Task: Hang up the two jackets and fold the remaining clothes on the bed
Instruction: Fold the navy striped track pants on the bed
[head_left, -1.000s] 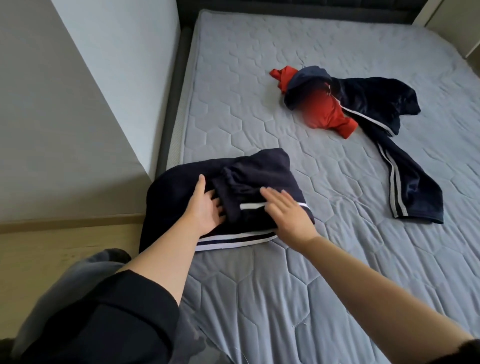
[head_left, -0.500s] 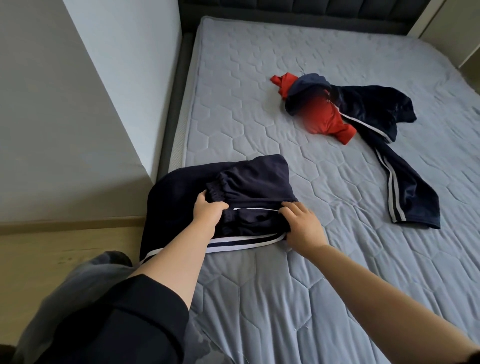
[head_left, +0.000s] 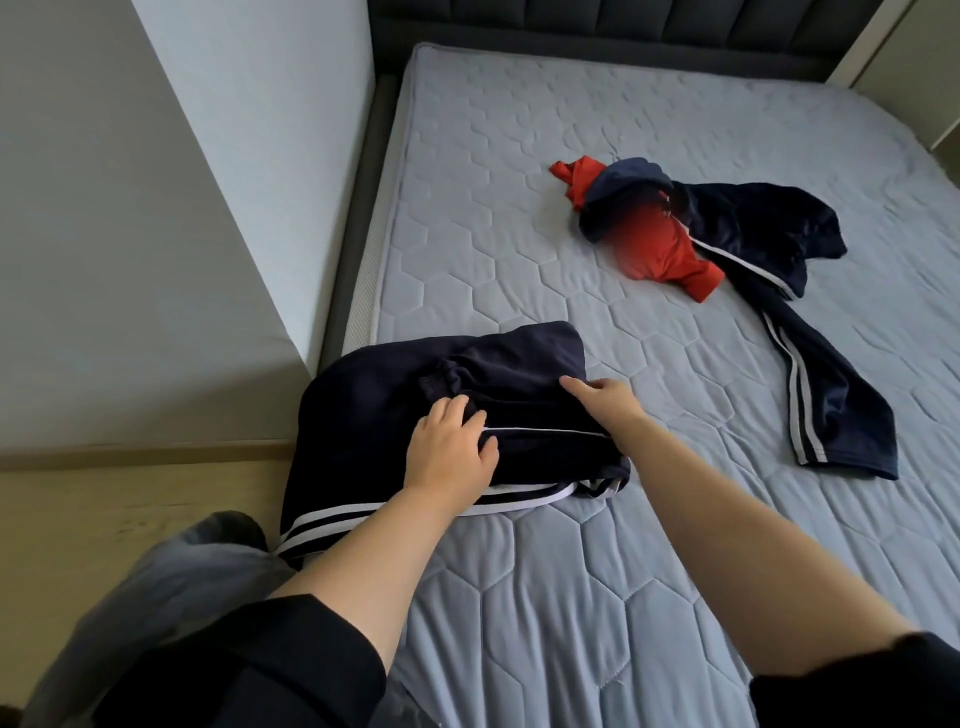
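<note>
A dark navy garment with white side stripes (head_left: 374, 405) lies partly folded at the bed's near left corner, one part hanging over the edge. My left hand (head_left: 449, 452) rests flat on its folded middle, fingers spread. Over the garment's right part, my right hand (head_left: 608, 402) presses down with its fingers stretched out. Farther up the grey quilted mattress (head_left: 545, 597) lies a red garment (head_left: 660, 249), tangled with another navy white-striped garment (head_left: 810, 374) that trails toward the right.
A dark upholstered headboard (head_left: 597, 21) runs along the far side of the bed. A white wall (head_left: 156, 208) and a strip of wooden floor (head_left: 104, 509) lie to the left. Grey cloth (head_left: 171, 597) bunches by my left elbow.
Both hands gripped the navy garment's fold half a second ago. They now lie flat on it, the right hand having moved up and over the top layer.
</note>
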